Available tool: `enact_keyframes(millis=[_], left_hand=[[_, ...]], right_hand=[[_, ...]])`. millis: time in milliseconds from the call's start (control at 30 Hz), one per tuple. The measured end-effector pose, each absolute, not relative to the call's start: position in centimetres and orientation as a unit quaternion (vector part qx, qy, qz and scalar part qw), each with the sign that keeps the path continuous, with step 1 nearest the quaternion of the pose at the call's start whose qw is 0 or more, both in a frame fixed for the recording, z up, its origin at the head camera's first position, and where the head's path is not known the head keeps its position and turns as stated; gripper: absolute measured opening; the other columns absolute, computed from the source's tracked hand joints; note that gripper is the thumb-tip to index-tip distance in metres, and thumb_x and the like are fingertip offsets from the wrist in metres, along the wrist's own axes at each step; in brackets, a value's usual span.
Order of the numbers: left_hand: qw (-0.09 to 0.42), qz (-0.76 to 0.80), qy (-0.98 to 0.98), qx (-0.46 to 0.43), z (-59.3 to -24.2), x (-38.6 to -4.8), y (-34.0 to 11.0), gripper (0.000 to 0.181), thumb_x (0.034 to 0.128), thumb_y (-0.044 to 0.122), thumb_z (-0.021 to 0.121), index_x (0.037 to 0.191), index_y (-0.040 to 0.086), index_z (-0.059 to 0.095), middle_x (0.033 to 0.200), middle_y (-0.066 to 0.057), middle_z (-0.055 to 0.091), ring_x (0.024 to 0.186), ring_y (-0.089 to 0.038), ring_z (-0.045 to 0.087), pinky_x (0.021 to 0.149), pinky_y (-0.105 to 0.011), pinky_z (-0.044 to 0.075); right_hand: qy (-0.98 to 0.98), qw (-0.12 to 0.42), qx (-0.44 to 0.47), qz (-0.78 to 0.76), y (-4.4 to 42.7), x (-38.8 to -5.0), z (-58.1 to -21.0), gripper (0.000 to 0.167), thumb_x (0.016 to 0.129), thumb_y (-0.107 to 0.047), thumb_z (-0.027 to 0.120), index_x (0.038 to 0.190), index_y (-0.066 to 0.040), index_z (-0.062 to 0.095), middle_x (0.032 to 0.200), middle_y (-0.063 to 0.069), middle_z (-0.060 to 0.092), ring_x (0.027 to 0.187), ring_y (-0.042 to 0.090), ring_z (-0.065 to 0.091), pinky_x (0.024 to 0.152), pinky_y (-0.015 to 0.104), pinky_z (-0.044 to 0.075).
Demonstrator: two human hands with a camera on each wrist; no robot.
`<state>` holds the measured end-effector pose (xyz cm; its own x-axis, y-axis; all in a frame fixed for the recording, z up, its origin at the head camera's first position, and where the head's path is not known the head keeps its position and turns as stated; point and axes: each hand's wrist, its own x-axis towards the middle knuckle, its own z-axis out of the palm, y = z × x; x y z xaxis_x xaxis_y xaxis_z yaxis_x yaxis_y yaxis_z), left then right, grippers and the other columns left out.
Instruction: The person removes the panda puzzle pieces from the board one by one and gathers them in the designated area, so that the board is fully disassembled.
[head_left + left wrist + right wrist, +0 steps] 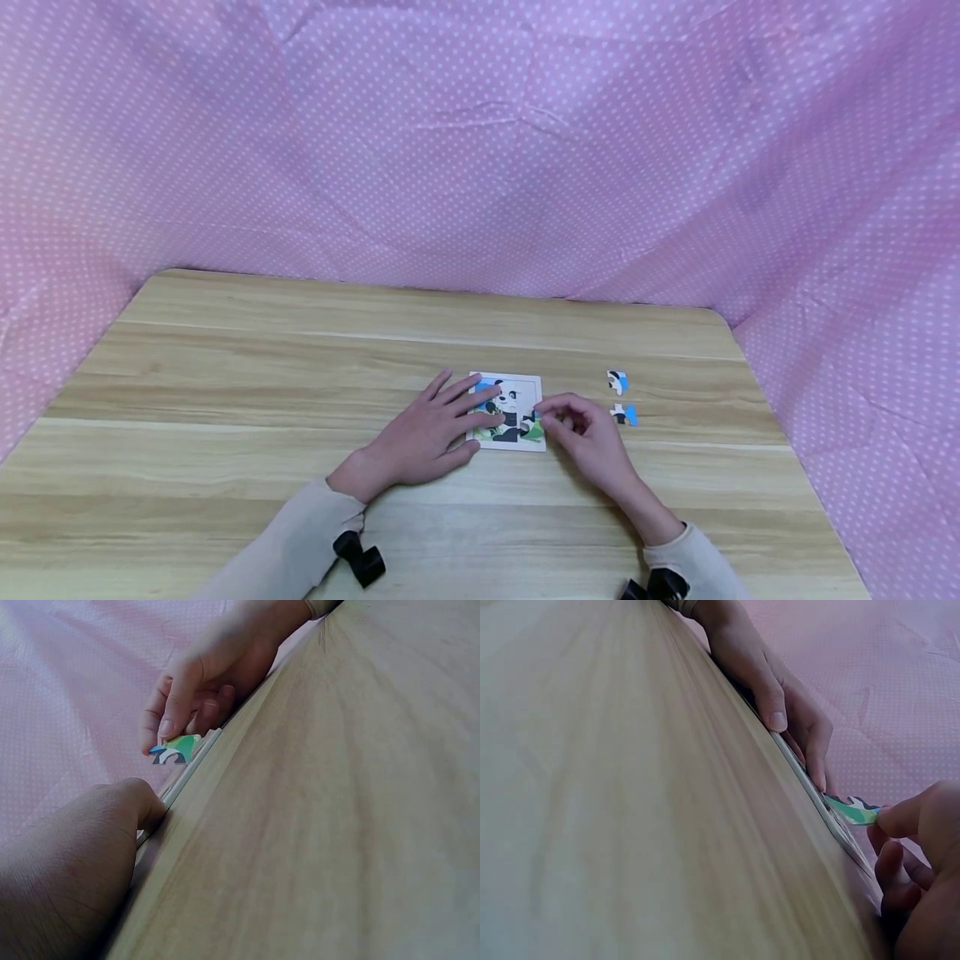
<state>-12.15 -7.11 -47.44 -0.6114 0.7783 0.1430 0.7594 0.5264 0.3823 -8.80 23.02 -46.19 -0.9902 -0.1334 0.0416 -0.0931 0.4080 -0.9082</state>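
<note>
A square panda jigsaw puzzle (507, 375) in a white frame lies on the wooden table. My left hand (431, 433) rests over its left side with fingers spread, covering part of the picture. Between thumb and index finger, my right hand (588, 437) pinches a puzzle piece (176, 750) with green, blue, black and white on it. In the left wrist view that piece is tilted up above the frame's right part. The right wrist view shows the same piece (855, 811) beside the left fingertips. The panda's face and belly show between the hands.
Two loose puzzle pieces lie to the right of the frame, an upper one (617, 382) and a lower one (624, 414) close to the right hand. The wooden table (300, 367) extends around them. Pink dotted cloth (480, 167) hangs behind and at the sides.
</note>
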Motion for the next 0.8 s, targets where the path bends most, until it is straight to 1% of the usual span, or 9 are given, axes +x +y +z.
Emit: enact_keyframes(millis=[267,433,600,800], left_hand=[[0.016,0.211,0.872,0.442,-47.6,-12.2,-7.1,0.048,0.1142,0.038,0.05,0.16,0.03,0.062,0.181,0.004,0.033,0.17,-0.029,0.022,0.139,-0.061,0.006],[0.014,0.205,0.873,0.442,-47.7,-12.2,-7.0,0.048,0.1144,0.039,0.05,0.161,0.031,0.06,0.181,0.005,0.032,0.171,-0.029,0.021,0.139,-0.062,0.006],[0.018,0.205,0.874,0.439,-47.6,-12.1,-7.0,0.049,0.1142,0.039,0.05,0.161,0.031,0.06,0.182,0.005,0.032,0.171,-0.028,0.02,0.139,-0.061,0.004],[0.018,0.209,0.873,0.439,-47.5,-12.0,-7.1,0.049,0.1141,0.038,0.05,0.161,0.031,0.06,0.181,0.005,0.033,0.171,-0.028,0.02,0.139,-0.061,0.004]], right_hand=[[0.825,0.051,-0.015,-0.563,23.3,-8.8,-45.2,0.016,0.106,-0.003,0.073,0.119,-0.007,0.082,0.103,0.011,0.071,0.075,0.016,0.056,0.064,0.021,0.048],[0.824,0.053,-0.006,-0.564,23.5,-8.4,-44.9,0.015,0.105,-0.001,0.073,0.117,-0.005,0.081,0.102,0.012,0.071,0.072,0.015,0.055,0.062,0.021,0.049],[0.823,0.059,0.008,-0.565,23.7,-8.0,-44.7,0.015,0.105,-0.001,0.073,0.118,-0.005,0.08,0.102,0.011,0.07,0.072,0.015,0.054,0.06,0.021,0.046],[0.822,0.063,0.016,-0.566,24.2,-7.4,-44.2,0.015,0.105,-0.001,0.072,0.118,-0.003,0.08,0.105,0.012,0.069,0.073,0.014,0.056,0.063,0.021,0.05]])
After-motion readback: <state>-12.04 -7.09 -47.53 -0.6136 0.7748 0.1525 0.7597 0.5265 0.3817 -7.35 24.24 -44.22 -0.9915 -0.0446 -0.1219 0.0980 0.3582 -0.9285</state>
